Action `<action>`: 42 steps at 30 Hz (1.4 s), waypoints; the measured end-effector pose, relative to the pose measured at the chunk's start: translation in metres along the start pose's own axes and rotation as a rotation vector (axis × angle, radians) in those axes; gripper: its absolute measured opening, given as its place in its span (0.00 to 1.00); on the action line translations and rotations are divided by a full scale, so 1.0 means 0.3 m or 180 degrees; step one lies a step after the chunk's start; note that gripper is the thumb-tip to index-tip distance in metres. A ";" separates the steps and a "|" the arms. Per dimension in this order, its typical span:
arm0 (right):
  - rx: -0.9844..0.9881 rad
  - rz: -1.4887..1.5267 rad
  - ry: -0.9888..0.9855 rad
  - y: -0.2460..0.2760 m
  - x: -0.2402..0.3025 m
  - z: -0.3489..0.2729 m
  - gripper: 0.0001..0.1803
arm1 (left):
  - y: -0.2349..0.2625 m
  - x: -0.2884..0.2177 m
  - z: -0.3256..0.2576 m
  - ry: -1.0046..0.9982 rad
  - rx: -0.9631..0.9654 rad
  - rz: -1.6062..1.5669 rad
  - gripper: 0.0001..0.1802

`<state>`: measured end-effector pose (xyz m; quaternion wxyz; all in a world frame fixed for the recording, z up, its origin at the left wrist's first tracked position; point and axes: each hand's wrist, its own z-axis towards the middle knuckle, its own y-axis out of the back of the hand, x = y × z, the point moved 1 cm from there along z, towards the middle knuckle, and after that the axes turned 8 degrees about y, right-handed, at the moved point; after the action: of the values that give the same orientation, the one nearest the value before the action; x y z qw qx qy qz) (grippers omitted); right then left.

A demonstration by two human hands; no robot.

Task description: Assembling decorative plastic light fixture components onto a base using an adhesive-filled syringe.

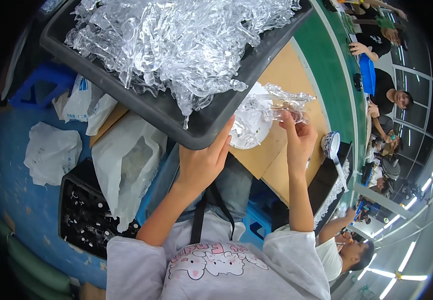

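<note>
A black tray (121, 107) heaped with clear plastic pieces (176, 45) reaches across the top of the view. My left hand (201, 165) holds the tray's near corner, its fingers along the rim and partly hidden beneath. Further right, my right hand (301, 140) is closed, with thumb and fingers pinching some clear plastic strips (299, 102). These are above the right side of a round white plate (259, 132), on which more clear pieces lie. Glare and transparency blur where one piece ends and another begins.
The plate rests on brown cardboard (276, 170) over a green table (321, 65). A patterned bowl (331, 142) stands at the right. Left of me are a black bin (79, 220), white plastic bags (51, 155) and a blue stool (41, 82). Several people sit along the right.
</note>
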<state>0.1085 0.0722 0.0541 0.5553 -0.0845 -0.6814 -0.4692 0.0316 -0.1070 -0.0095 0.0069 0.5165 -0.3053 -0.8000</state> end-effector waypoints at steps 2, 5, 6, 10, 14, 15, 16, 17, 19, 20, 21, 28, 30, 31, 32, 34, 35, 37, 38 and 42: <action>-0.0065 -0.0394 -0.0141 0.000 0.005 -0.009 0.15 | 0.001 0.002 0.001 0.0009 -0.0040 -0.0042 0.21; -0.0133 -0.0083 0.0051 -0.009 -0.005 -0.013 0.15 | 0.001 0.003 -0.007 0.0086 -0.0045 -0.0076 0.22; -0.0108 -0.0089 0.0051 -0.009 -0.015 -0.012 0.15 | 0.007 0.003 -0.008 0.0109 -0.0055 -0.0073 0.22; -0.0186 0.0480 -0.0094 -0.001 -0.026 -0.005 0.15 | 0.010 -0.005 -0.011 0.0168 0.0202 0.0014 0.21; -0.0178 0.0137 0.0069 -0.015 -0.016 -0.017 0.15 | 0.007 0.001 -0.016 0.0177 0.0198 0.0008 0.21; -0.0175 0.0132 0.0067 -0.019 -0.012 -0.020 0.15 | 0.006 0.001 -0.017 0.0181 0.0199 0.0005 0.21; -0.0201 0.0048 0.0080 -0.023 -0.005 -0.023 0.15 | 0.005 0.002 -0.018 0.0195 0.0193 -0.0018 0.21; -0.0229 -0.0037 0.0092 -0.027 0.001 -0.026 0.15 | 0.004 0.003 -0.019 0.0208 0.0187 -0.0043 0.21; -0.0261 -0.0089 0.0122 -0.028 0.009 -0.030 0.15 | 0.006 0.001 -0.016 0.0201 0.0200 -0.0056 0.21; -0.0296 -0.0139 0.0151 -0.029 0.014 -0.033 0.15 | 0.007 -0.001 -0.015 0.0190 0.0213 -0.0069 0.21; -0.0296 -0.0143 0.0153 -0.032 0.026 -0.036 0.15 | 0.007 -0.001 -0.014 0.0190 0.0212 -0.0073 0.21; -0.0034 -0.1155 0.0687 -0.067 0.096 -0.048 0.15 | 0.004 -0.004 -0.019 0.0232 0.0259 0.0010 0.22; -0.0015 -0.1245 0.0682 -0.066 0.100 -0.044 0.15 | 0.000 -0.006 -0.017 0.0230 0.0246 0.0015 0.22; 0.0016 -0.1550 0.0842 -0.063 0.093 -0.044 0.15 | -0.006 -0.002 -0.014 0.0146 0.0091 0.0019 0.23; 0.0048 -0.1853 0.1000 -0.061 0.083 -0.045 0.15 | -0.010 0.000 -0.014 0.0063 -0.0067 0.0025 0.25; -0.0012 -0.1842 0.1208 -0.055 0.043 -0.052 0.15 | -0.013 0.002 -0.018 0.0029 -0.0068 0.0109 0.25; -0.0046 -0.1839 0.1411 -0.052 0.029 -0.054 0.15 | -0.012 0.002 -0.017 0.0021 -0.0067 0.0191 0.25; -0.0077 -0.1202 0.0911 -0.031 0.008 -0.045 0.15 | -0.003 -0.003 -0.024 0.0060 0.0042 0.0249 0.23; -0.0079 -0.0567 0.0406 -0.023 -0.001 -0.038 0.15 | -0.004 -0.003 -0.027 0.0125 0.0156 0.0307 0.21; -0.0006 -0.0671 0.0394 -0.029 0.024 -0.028 0.15 | -0.008 0.008 -0.026 0.0159 0.0164 0.0232 0.21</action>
<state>0.1059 0.0584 0.0547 0.5439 0.0163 -0.6505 -0.5299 0.0378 -0.1095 -0.0147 0.0304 0.5248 -0.3442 -0.7779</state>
